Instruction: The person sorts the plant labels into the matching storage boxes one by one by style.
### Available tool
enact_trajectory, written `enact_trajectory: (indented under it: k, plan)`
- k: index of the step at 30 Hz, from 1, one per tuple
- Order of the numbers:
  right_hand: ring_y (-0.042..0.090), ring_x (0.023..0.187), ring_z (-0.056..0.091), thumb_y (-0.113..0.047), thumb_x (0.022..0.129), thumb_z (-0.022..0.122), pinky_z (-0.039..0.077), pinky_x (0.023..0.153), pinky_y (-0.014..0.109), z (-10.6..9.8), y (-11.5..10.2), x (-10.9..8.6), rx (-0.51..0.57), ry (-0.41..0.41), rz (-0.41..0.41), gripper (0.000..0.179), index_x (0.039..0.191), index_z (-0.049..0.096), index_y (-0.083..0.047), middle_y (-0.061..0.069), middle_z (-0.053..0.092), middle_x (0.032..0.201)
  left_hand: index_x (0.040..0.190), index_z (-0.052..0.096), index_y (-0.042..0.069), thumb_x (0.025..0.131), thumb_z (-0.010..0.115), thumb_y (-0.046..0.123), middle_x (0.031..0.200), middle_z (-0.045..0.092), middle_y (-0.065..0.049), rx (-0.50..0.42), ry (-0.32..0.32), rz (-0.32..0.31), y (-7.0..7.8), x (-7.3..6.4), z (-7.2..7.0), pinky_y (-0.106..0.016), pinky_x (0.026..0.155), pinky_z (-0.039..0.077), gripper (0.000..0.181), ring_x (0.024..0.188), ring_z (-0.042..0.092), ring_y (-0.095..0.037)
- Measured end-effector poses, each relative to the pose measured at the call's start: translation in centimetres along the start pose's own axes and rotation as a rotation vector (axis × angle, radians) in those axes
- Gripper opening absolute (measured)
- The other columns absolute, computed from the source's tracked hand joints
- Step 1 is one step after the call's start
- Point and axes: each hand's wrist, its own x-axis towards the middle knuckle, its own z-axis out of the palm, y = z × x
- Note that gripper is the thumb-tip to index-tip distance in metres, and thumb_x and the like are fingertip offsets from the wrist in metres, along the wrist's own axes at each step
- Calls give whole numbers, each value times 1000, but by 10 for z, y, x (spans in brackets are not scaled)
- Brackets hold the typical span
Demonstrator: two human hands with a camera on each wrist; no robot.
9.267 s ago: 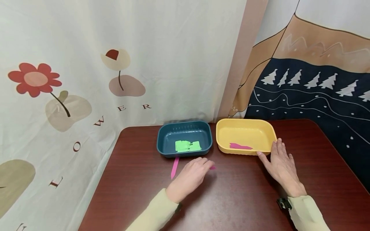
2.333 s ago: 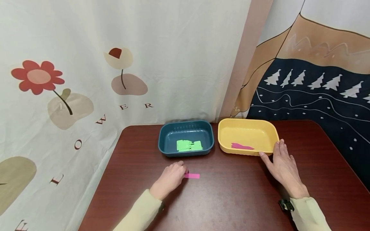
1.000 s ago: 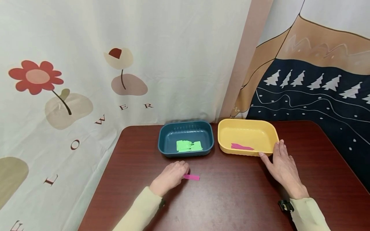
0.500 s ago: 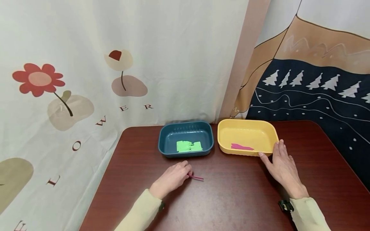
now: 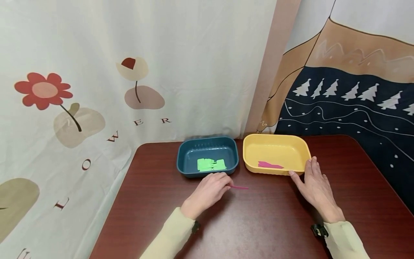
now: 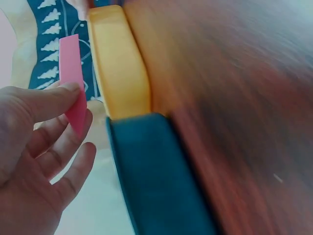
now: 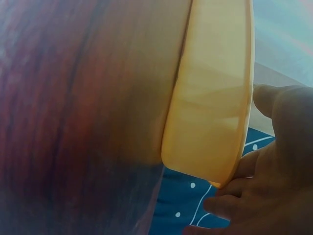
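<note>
My left hand [image 5: 208,192] pinches a pink plant label [image 6: 71,63], a flat strip with one pointed end, between thumb and fingers. In the head view the label appears nearly edge-on, pointing right above the table, just in front of the blue tray [image 5: 181,158]. Several light green labels [image 5: 211,164] lie inside that tray. To its right stands the yellow tray [image 5: 275,144], with pink labels [image 5: 270,165] on its floor near the front wall. My right hand [image 5: 315,190] rests at the yellow tray's front right corner, fingers straight along the side and thumb at the front rim.
Both trays stand side by side at the back of the dark red-brown table [image 5: 258,223]. Behind them hangs a printed curtain [image 5: 200,72] with flowers, letters, and fir trees on the right. Each wrist wears a dark band.
A pink label that lay before the blue tray is gone from the table. My left hand turned the held label edge-on, then moved right and away from me. My right hand stays put.
</note>
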Motion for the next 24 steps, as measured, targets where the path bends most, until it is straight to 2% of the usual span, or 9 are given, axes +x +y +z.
enact_trajectory:
  k: [6, 12, 15, 19, 24]
  plan:
    - [59, 149, 10, -61, 105, 43, 16, 109, 80, 0, 0, 0, -2, 3, 0, 101, 157, 6, 18, 40, -3, 163, 99, 73, 19, 96, 75, 15, 97, 68, 8, -38, 57, -44, 12, 22, 1, -29, 83, 51, 5, 92, 64, -11]
    - [59, 149, 9, -60, 105, 43, 17, 109, 80, 0, 0, 0, -1, 5, -3, 100, 157, 6, 18, 40, -3, 163, 98, 75, 18, 95, 78, 18, 95, 70, 7, -49, 140, -33, 19, 44, 5, -27, 76, 48, 4, 87, 64, -11]
    - [59, 149, 9, -60, 105, 43, 17, 109, 80, 1, 0, 0, 2, 4, -2, 100, 157, 6, 18, 40, -3, 163, 99, 76, 18, 95, 77, 20, 95, 71, 7, -51, 154, -35, 22, 54, 8, -27, 76, 47, 4, 88, 63, -11]
    - [59, 149, 9, -60, 106, 43, 17, 108, 80, 1, 0, 0, 3, 6, -7, 100, 157, 6, 18, 40, -3, 163, 102, 77, 19, 96, 77, 23, 98, 72, 7, -27, 148, -41, 24, 66, 12, -28, 83, 49, 7, 90, 64, -11]
    - [59, 149, 8, -59, 106, 43, 17, 108, 81, 0, 0, 0, 6, 5, -11, 99, 157, 6, 18, 40, -4, 163, 105, 78, 21, 96, 77, 25, 99, 73, 9, 79, 154, -31, 27, 81, 18, -27, 90, 47, 9, 94, 65, -9]
